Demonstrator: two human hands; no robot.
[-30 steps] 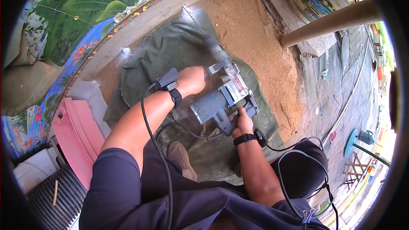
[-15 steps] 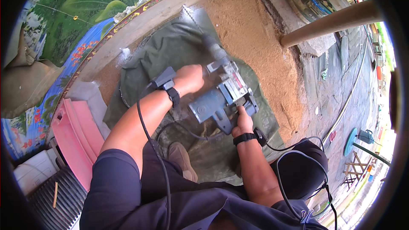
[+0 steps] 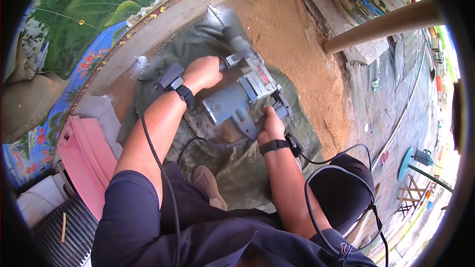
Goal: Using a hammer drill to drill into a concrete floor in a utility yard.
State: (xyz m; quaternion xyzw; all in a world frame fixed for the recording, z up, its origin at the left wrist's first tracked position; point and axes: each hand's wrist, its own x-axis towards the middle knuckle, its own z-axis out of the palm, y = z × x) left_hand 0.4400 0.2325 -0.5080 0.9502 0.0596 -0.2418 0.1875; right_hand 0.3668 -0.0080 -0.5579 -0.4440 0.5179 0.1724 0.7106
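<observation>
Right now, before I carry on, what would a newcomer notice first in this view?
The blue-and-grey power drill at the centre, gripped by the left hand at its front side and the right hand at the rear, its long bit slanting toward the upper left. Next, the colourful leaf-and-flower picture at upper left and the pink piece at lower left. Orange-brown sand spreads right of the drill.

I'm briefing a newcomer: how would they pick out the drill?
Find the dark green sheet beside the brown sand. Above it, the left hand and right hand hold the drill, set apart by its blue-grey body and long thin bit.
</observation>
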